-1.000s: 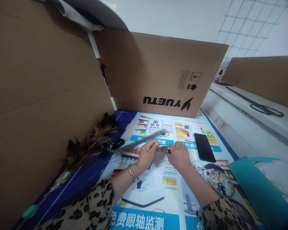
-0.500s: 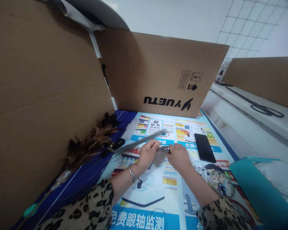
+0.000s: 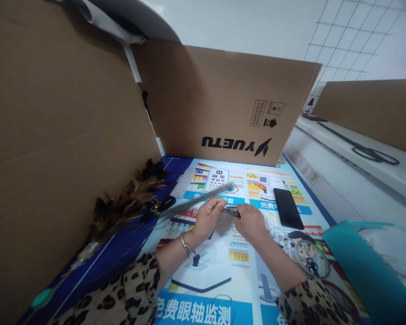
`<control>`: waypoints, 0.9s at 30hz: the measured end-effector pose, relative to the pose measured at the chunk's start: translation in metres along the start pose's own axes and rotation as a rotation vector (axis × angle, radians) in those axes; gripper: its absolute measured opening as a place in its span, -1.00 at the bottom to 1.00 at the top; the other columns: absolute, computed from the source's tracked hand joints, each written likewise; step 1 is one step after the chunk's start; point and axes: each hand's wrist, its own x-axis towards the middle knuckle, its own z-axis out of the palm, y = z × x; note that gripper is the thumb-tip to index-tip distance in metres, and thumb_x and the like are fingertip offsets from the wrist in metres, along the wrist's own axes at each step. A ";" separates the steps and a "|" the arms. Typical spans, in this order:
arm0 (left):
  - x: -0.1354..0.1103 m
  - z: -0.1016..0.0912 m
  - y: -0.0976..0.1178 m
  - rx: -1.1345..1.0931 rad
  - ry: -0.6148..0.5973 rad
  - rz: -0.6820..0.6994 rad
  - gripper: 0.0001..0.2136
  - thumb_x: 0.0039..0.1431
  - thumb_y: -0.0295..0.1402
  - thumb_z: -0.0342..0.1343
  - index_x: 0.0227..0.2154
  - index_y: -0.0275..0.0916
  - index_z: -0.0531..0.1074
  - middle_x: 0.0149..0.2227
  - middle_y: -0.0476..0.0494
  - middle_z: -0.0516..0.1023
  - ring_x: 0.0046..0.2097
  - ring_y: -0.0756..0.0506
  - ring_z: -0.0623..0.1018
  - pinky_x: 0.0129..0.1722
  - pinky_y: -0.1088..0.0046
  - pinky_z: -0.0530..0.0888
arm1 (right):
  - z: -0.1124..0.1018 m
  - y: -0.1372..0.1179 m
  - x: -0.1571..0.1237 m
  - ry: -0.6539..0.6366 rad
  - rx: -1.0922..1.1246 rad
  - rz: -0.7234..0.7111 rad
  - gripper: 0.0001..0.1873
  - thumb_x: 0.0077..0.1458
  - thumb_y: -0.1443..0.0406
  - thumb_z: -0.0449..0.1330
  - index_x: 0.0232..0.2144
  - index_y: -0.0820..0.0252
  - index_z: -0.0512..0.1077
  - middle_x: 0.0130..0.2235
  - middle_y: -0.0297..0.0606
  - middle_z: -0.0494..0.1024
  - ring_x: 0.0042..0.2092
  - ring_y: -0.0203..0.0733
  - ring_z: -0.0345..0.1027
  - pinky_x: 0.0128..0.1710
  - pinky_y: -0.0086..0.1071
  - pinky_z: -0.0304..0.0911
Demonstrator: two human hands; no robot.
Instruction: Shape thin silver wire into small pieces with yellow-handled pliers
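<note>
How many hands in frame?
2: the left hand, pinched near the pliers' tip, and the right hand, gripping the pliers. No others show.

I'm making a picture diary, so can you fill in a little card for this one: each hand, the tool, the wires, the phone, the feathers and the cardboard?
Left hand: fingers closed near the tool's tip; what they pinch is too small to tell
Right hand: holding the tool
Tool: metal, looks like pliers
Wires: thin grey bundle, slanting just beyond the left hand
Phone: black, right of both hands
Feathers: brown and black, at the left
Cardboard: upright at left and back
</note>
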 end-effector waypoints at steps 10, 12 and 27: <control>-0.001 -0.002 0.001 -0.020 -0.015 0.018 -0.79 0.12 -0.26 -0.04 -0.41 -0.28 0.41 -0.40 -0.07 0.43 -0.37 0.01 0.39 -0.31 0.52 0.34 | 0.000 0.003 0.000 0.020 0.050 -0.024 -0.83 0.02 0.22 0.04 -0.34 0.19 0.32 -0.28 -0.21 0.37 -0.19 -0.18 0.18 -0.19 -0.37 -0.01; -0.001 -0.002 0.001 -0.033 -0.020 0.013 -0.79 0.13 -0.26 -0.05 -0.40 -0.28 0.40 -0.40 -0.06 0.43 -0.39 0.02 0.39 -0.33 0.53 0.35 | 0.000 0.003 0.000 0.013 0.047 -0.023 -0.83 0.02 0.22 0.04 -0.34 0.19 0.32 -0.28 -0.21 0.37 -0.19 -0.18 0.18 -0.19 -0.37 -0.01; -0.002 0.000 0.004 0.000 0.038 0.011 -0.79 0.13 -0.27 -0.06 -0.43 -0.27 0.39 -0.50 -0.02 0.38 -0.41 0.01 0.38 -0.33 0.52 0.33 | -0.001 0.001 0.002 0.001 0.009 -0.016 -0.79 0.04 0.20 0.01 -0.33 0.20 0.34 -0.29 -0.17 0.38 -0.21 -0.15 0.20 -0.21 -0.34 0.01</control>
